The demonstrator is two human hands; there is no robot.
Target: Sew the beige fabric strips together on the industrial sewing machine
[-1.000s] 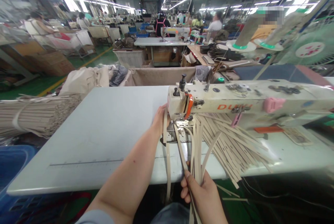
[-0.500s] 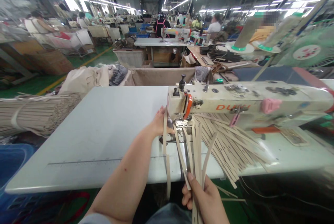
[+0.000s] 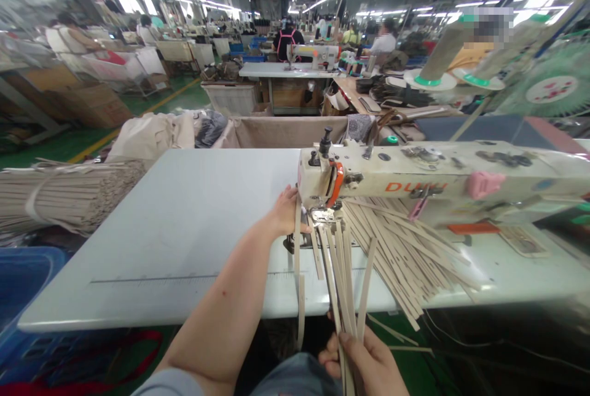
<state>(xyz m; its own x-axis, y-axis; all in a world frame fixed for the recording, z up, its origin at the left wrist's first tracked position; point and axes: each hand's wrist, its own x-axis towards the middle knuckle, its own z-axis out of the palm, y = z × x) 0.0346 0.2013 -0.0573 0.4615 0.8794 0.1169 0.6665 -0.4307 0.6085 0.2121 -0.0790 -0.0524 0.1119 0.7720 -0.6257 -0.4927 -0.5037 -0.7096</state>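
A cream sewing machine point(image 3: 442, 178) stands on the white table. My left hand point(image 3: 286, 213) reaches in beside its needle end, fingers and thumb stretched apart. One long beige strip point(image 3: 297, 248) passes across this hand and hangs over the front edge. A shorter strip point(image 3: 316, 257) lies by the thumb, its near end loose. Low in front of the table edge, my right hand point(image 3: 364, 359) is closed around several beige strips point(image 3: 343, 285), which run up toward the metal presser foot point(image 3: 323, 216). The machine head partly hides my left fingertips.
Many loose strips point(image 3: 405, 248) are fanned under the machine arm. A tied bundle of strips point(image 3: 69, 196) lies left of the table point(image 3: 184, 211), above a blue basket point(image 3: 32, 279). Thread cones point(image 3: 442, 55) and a green fan point(image 3: 553, 88) stand at right. Other people work farther back.
My right hand has moved slightly down with its strips. One strip that reached its fingers now lies loose near the foot. My left hand stays by the machine head; the view has shifted slightly.
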